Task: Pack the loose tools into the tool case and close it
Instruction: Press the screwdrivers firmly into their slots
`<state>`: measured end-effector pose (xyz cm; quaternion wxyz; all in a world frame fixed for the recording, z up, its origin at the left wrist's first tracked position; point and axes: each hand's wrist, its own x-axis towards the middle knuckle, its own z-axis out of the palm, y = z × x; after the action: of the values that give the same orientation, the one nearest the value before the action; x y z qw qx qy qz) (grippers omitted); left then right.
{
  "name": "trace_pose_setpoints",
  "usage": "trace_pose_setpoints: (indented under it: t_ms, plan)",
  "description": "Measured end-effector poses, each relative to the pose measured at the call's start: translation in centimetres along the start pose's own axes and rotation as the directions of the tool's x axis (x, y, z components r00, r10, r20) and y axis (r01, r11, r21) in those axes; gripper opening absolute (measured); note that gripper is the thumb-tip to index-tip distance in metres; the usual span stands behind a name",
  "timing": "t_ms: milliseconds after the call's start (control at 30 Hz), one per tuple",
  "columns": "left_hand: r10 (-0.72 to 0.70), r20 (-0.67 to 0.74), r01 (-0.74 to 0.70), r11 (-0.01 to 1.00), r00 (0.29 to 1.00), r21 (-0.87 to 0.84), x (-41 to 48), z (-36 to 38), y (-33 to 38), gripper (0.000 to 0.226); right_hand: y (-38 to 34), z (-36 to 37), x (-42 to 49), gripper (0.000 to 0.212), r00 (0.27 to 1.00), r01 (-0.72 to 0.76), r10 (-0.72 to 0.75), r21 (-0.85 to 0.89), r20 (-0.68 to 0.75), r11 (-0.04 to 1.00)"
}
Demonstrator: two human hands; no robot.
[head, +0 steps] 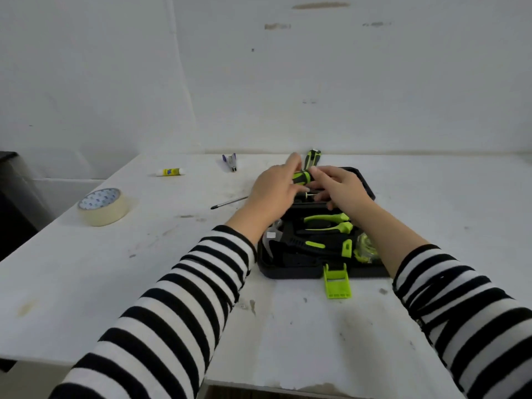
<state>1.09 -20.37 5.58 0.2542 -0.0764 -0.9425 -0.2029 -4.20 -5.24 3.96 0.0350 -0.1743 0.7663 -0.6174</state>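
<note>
An open black tool case [290, 272] lies on the white table, its green latch [337, 283] hanging over the front edge. Inside lie green-handled pliers [328, 221], a hammer [311, 245] and a tape measure [365, 249]. Over the case's far half, my left hand [273, 194] and my right hand [341, 188] together hold a green-and-black screwdriver handle [301, 177]. A second green-and-black tool [312, 157] shows just behind my fingers. A loose metal screwdriver shaft [229, 202] lies on the table left of my left hand.
A roll of masking tape [103, 207] sits at the left of the table. A glue stick [170, 171] and a small purple-handled tool [230, 162] lie near the wall. A dark object stands off the table's left edge.
</note>
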Motion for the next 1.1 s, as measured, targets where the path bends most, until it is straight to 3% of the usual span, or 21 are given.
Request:
trace_pose_setpoints:
  t_ms: [167,300,367,433,533,600,700,833,967,1100]
  plan:
    - [0.027,-0.024,-0.030,0.991,0.999,-0.127,1.1,2.6,2.1,0.040,0.7,-3.0,0.4,0.014,0.998,-0.003,0.008,0.089,-0.055,0.996]
    - [0.007,-0.030,-0.012,0.984,1.000,-0.177,1.5,4.0,2.6,0.037,1.5,-4.1,0.6,0.035,0.998,-0.011,0.020,-0.162,0.052,0.987]
    - [0.040,0.012,-0.038,0.988,0.999,-0.149,1.8,4.8,2.8,0.039,1.9,-3.7,0.6,0.036,0.999,-0.017,0.024,-0.156,0.041,0.988]
    - [0.062,0.029,-0.057,0.986,0.998,-0.155,1.9,5.4,3.0,0.048,2.3,-3.5,0.6,0.026,1.000,-0.014,0.013,-0.094,-0.015,0.996]
    - [0.014,-0.005,-0.015,0.984,1.000,-0.179,2.0,5.8,2.3,0.067,3.1,-4.1,1.1,0.013,0.973,-0.044,0.037,-0.027,-0.226,0.999]
    - [-0.073,-0.067,0.067,0.994,0.995,-0.087,1.9,6.0,0.8,0.060,3.5,-5.0,1.3,0.015,0.939,-0.083,0.063,-0.043,-0.338,0.996]
    - [-0.210,-0.118,0.221,0.971,0.970,0.089,1.6,6.9,-1.7,0.034,4.2,-5.7,1.5,0.019,0.927,-0.080,-0.009,-0.219,-0.376,0.972]
    - [-0.442,-0.141,0.448,0.894,0.886,0.007,1.2,7.1,-2.4,0.026,5.0,-4.8,1.6,0.030,0.914,-0.090,-0.110,-0.460,-0.390,0.883]
    - [-0.491,-0.199,0.495,0.868,0.848,-0.030,0.9,6.9,-2.6,0.018,6.0,-5.0,1.9,0.036,0.914,-0.170,-0.141,-0.673,-0.382,0.720]
    - [-0.426,-0.118,0.435,0.898,0.897,0.063,1.0,7.2,-2.7,0.025,6.3,-5.0,2.0,0.026,0.917,-0.213,-0.136,-0.749,-0.374,0.627]
